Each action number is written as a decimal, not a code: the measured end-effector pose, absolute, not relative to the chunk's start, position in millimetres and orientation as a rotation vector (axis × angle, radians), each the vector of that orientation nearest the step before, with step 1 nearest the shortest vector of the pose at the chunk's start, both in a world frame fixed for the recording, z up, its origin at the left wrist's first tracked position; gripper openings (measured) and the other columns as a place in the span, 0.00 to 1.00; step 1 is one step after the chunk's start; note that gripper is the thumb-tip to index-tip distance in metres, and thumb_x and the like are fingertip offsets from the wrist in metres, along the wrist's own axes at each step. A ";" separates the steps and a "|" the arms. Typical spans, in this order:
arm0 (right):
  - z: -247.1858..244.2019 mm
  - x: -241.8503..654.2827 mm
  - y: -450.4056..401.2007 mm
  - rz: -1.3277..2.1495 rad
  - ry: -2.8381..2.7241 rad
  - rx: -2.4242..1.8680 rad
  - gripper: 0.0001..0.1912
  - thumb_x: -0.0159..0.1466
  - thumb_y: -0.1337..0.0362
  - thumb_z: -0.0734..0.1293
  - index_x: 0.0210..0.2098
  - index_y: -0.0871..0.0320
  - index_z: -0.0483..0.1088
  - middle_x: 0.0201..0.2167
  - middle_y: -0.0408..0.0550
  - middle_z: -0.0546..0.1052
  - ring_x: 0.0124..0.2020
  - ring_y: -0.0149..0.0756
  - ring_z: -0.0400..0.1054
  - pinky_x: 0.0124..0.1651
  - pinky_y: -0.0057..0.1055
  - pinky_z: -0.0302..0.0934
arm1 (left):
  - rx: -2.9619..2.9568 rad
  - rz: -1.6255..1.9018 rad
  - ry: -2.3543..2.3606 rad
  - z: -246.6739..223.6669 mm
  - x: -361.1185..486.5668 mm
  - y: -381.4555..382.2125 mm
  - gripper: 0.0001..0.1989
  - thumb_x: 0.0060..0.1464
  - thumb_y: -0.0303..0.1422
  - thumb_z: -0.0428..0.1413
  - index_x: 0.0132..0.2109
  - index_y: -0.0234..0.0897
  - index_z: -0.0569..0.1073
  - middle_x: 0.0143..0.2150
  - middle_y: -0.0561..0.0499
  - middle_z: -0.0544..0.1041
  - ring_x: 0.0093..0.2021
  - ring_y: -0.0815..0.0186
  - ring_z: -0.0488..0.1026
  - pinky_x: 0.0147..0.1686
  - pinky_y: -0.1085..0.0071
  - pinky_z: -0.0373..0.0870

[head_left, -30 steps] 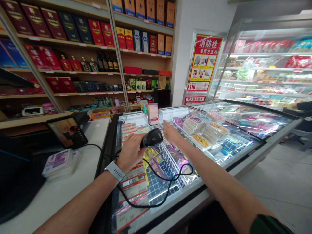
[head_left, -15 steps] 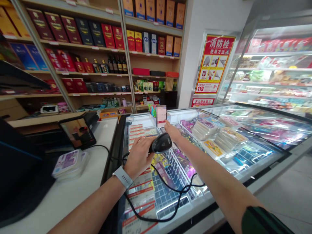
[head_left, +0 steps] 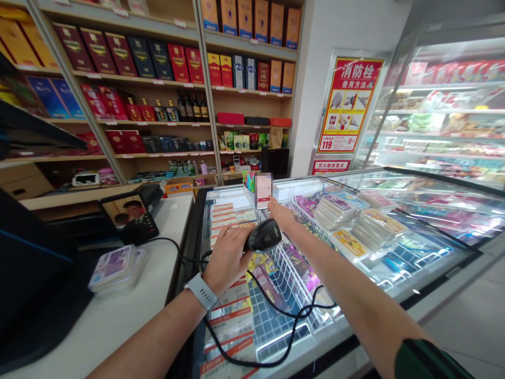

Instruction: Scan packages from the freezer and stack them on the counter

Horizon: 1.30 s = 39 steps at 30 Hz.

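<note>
My left hand (head_left: 226,260) is shut around a black corded barcode scanner (head_left: 263,235), holding it above the glass freezer lid. My right hand (head_left: 284,219) reaches past the scanner, with fingertips at the lower corner of an upright pale pink package (head_left: 263,191). Part of that package is blurred, and I cannot tell whether the fingers grip it. The scanner's black cable (head_left: 272,337) loops across the glass towards the counter. A white watch (head_left: 201,291) sits on my left wrist.
To the left, a white counter (head_left: 158,284) holds a stack of wrapped packs (head_left: 116,268) and a tablet screen (head_left: 130,218). Wrapped packs lie in wire baskets inside the chest freezer (head_left: 379,231). Boxed liquor shelves (head_left: 118,58) stand behind; a refrigerated display case (head_left: 442,110) stands right.
The view has swung slightly, shifting the scene right. My right fingertips have closed the small gap and now reach the pink package. The scanner stays in my left hand.
</note>
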State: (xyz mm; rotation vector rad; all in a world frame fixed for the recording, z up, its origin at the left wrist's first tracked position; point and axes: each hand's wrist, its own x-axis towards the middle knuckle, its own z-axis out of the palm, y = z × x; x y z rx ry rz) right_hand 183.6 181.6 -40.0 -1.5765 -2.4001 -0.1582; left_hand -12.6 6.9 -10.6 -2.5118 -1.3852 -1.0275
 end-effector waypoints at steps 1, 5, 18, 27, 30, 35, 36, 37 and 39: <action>-40.7 185.3 177.9 -0.167 -2.390 -1.563 0.17 0.63 0.72 0.59 0.51 0.58 0.66 0.73 0.55 0.50 0.49 0.47 0.74 0.47 0.43 0.69 | -2.514 -1.029 -1.383 -10.5 -12.7 6.8 0.22 0.52 0.24 0.54 0.56 0.39 0.69 0.54 0.44 0.77 0.55 0.56 0.73 0.61 0.50 0.60; -44.2 195.2 161.4 -0.168 -2.338 -1.535 0.18 0.64 0.72 0.58 0.52 0.56 0.66 0.72 0.53 0.52 0.51 0.44 0.73 0.47 0.40 0.69 | -2.516 -1.035 -1.377 -10.2 -12.9 6.6 0.23 0.51 0.24 0.55 0.55 0.39 0.70 0.54 0.45 0.77 0.55 0.55 0.73 0.61 0.51 0.60; -34.2 236.6 119.4 0.008 -2.030 -1.460 0.19 0.66 0.68 0.58 0.56 0.63 0.67 0.52 0.56 0.77 0.47 0.41 0.74 0.56 0.38 0.63 | -2.511 -0.972 -1.383 -11.3 -12.6 6.5 0.24 0.52 0.24 0.55 0.56 0.39 0.69 0.54 0.45 0.77 0.56 0.56 0.72 0.64 0.50 0.56; -6.2 228.7 80.9 -0.005 -1.929 -1.339 0.18 0.68 0.62 0.58 0.53 0.60 0.69 0.47 0.54 0.78 0.43 0.40 0.74 0.49 0.36 0.64 | -2.492 -0.959 -1.348 -12.6 -12.2 6.4 0.22 0.53 0.25 0.55 0.56 0.38 0.69 0.52 0.45 0.78 0.55 0.56 0.73 0.64 0.50 0.57; 7.3 217.4 67.5 -0.008 -1.926 -1.301 0.18 0.68 0.62 0.58 0.53 0.60 0.69 0.46 0.54 0.79 0.44 0.40 0.74 0.49 0.37 0.64 | -2.484 -0.969 -1.331 -14.0 -12.5 7.5 0.21 0.53 0.25 0.55 0.55 0.38 0.69 0.53 0.45 0.77 0.55 0.56 0.72 0.64 0.50 0.56; 29.9 186.6 46.9 -0.008 -1.978 -1.175 0.17 0.67 0.63 0.59 0.53 0.61 0.69 0.50 0.54 0.77 0.48 0.41 0.72 0.54 0.39 0.63 | -2.477 -0.960 -1.319 -16.7 -12.3 8.3 0.21 0.53 0.25 0.55 0.55 0.38 0.69 0.53 0.45 0.77 0.55 0.56 0.72 0.65 0.50 0.55; 33.6 178.9 43.1 -0.004 -1.993 -1.148 0.17 0.67 0.64 0.59 0.53 0.60 0.69 0.51 0.54 0.77 0.49 0.41 0.72 0.55 0.39 0.63 | -2.477 -0.958 -1.315 -17.0 -12.1 8.1 0.21 0.53 0.25 0.55 0.55 0.38 0.69 0.53 0.45 0.77 0.55 0.56 0.72 0.65 0.50 0.55; 36.9 170.9 39.5 -0.001 -2.009 -1.126 0.17 0.67 0.64 0.60 0.53 0.60 0.69 0.51 0.54 0.77 0.50 0.42 0.72 0.55 0.40 0.63 | -2.478 -0.953 -1.310 -17.2 -11.8 7.9 0.21 0.53 0.25 0.55 0.55 0.38 0.69 0.53 0.45 0.77 0.55 0.56 0.72 0.65 0.50 0.55; 42.0 154.5 32.9 -0.002 -2.042 -1.084 0.17 0.67 0.65 0.60 0.53 0.61 0.69 0.51 0.55 0.76 0.52 0.42 0.71 0.57 0.40 0.62 | -2.474 -0.936 -1.313 -17.5 -11.3 7.6 0.20 0.53 0.26 0.55 0.54 0.37 0.69 0.51 0.45 0.78 0.54 0.56 0.72 0.64 0.50 0.56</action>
